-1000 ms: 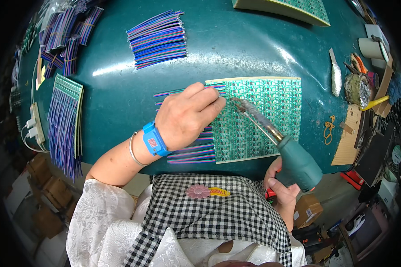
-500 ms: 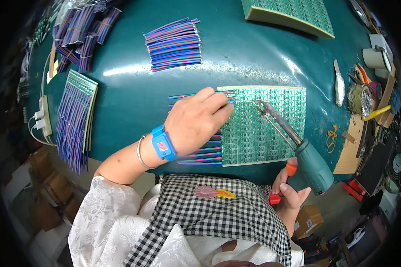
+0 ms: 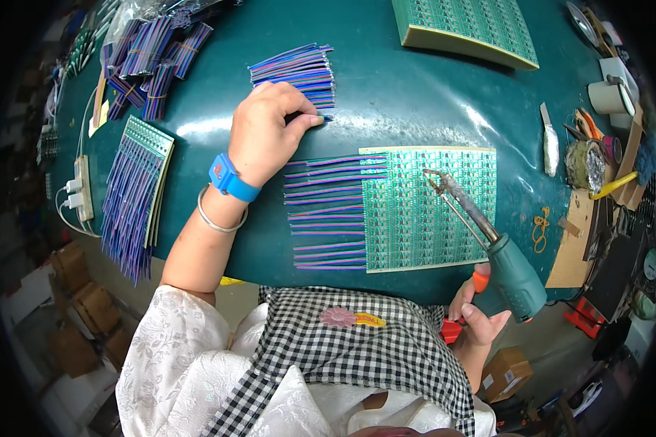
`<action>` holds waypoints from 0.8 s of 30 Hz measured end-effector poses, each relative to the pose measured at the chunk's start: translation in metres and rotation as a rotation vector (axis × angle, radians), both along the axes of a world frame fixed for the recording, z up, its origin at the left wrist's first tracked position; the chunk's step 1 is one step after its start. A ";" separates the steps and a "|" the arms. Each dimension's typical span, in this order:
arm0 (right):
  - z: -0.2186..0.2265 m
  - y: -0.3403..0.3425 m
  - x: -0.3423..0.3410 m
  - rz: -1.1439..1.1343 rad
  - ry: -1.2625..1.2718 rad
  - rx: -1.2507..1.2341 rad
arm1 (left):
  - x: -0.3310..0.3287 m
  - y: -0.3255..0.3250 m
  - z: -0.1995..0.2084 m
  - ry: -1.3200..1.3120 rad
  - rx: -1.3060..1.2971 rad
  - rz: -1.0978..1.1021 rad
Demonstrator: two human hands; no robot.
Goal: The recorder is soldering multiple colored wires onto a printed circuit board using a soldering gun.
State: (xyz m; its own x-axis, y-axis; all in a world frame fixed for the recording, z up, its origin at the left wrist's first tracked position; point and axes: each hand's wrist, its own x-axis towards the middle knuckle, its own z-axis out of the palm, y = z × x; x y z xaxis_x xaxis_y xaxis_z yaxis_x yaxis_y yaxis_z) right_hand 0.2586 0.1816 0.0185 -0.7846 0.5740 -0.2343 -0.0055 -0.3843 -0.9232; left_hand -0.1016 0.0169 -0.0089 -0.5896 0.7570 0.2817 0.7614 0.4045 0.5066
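Note:
My left hand point(image 3: 273, 124), with a blue wrist strap and a bangle, is closed at the near edge of a pile of ribbon wires point(image 3: 299, 76). Its thumb and forefinger pinch a wire there, and a short end shows past the fingertips. My right hand point(image 3: 476, 317) grips the teal soldering gun point(image 3: 514, 277) with red parts, partly hidden by its body. The gun's metal tip is over the green circuit board panel point(image 3: 430, 218), which lies in front of me. Several coloured ribbon wires point(image 3: 328, 217) stick out from the panel's left edge.
A thick stack of boards point(image 3: 474, 36) stands at the far side. Left lie wired panels point(image 3: 135, 197), bundled wires point(image 3: 149, 47) and a power strip point(image 3: 82, 189). Right are a wrapped blade point(image 3: 550, 142), rubber bands point(image 3: 540, 229), a tape roll point(image 3: 587, 164) and a mug point(image 3: 611, 95).
My left hand has moved from the panel's left edge up and left to the wire pile. The right hand and soldering gun stay nearly in place; the view has shifted slightly.

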 end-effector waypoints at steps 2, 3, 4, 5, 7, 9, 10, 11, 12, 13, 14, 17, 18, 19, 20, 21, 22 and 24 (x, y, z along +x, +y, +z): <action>0.001 -0.001 0.002 -0.016 -0.019 -0.011 | 0.001 0.001 0.003 -0.050 0.034 0.019; 0.001 -0.001 0.004 -0.026 -0.030 -0.016 | 0.004 0.003 0.005 -0.078 0.066 0.045; 0.001 -0.001 0.004 -0.027 -0.030 -0.023 | 0.008 0.005 0.009 -0.106 0.098 0.071; 0.000 -0.001 0.005 -0.029 -0.030 -0.031 | 0.016 0.005 0.018 -0.198 0.103 0.061; 0.002 -0.002 0.007 -0.028 -0.045 -0.043 | 0.041 0.009 0.035 -0.385 0.112 0.019; 0.004 -0.003 0.005 -0.021 -0.069 -0.049 | 0.057 0.013 0.045 -0.386 0.091 -0.124; 0.004 -0.004 0.006 -0.019 -0.075 -0.042 | 0.064 0.013 0.038 -0.344 0.153 -0.207; 0.002 -0.006 0.007 -0.017 -0.082 -0.033 | 0.071 0.014 0.029 -0.342 0.182 -0.268; -0.001 -0.006 0.008 -0.007 -0.079 -0.035 | 0.077 0.013 0.022 -0.331 0.201 -0.319; -0.003 -0.006 0.010 0.003 -0.082 -0.017 | 0.085 0.014 0.016 -0.330 0.177 -0.312; -0.002 -0.007 0.012 0.006 -0.086 -0.031 | 0.087 0.013 0.010 -0.275 0.142 -0.321; 0.001 -0.009 0.013 0.018 -0.102 -0.058 | 0.090 0.011 -0.008 -0.112 0.105 -0.349; 0.000 -0.009 0.014 0.027 -0.110 -0.060 | 0.089 0.011 -0.008 -0.097 0.108 -0.355; 0.000 -0.009 0.014 0.036 -0.117 -0.061 | 0.089 0.011 -0.009 -0.082 0.110 -0.361; 0.000 -0.010 0.014 0.037 -0.122 -0.071 | 0.089 0.011 -0.010 -0.067 0.112 -0.366; 0.001 -0.010 0.013 0.037 -0.125 -0.082 | 0.089 0.010 -0.010 -0.059 0.107 -0.364; 0.001 -0.011 0.012 0.037 -0.129 -0.092 | 0.089 0.009 -0.010 -0.050 0.102 -0.362; 0.001 -0.010 0.011 0.053 -0.121 -0.102 | 0.089 0.009 -0.010 -0.037 0.101 -0.359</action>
State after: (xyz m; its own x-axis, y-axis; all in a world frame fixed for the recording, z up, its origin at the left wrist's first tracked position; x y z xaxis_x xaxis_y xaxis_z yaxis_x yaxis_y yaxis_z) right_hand 0.2695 0.1713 0.0193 -0.7760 0.5007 -0.3836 0.1261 -0.4727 -0.8721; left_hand -0.0121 0.0257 -0.0188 -0.3030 0.8867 0.3494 0.8261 0.0616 0.5601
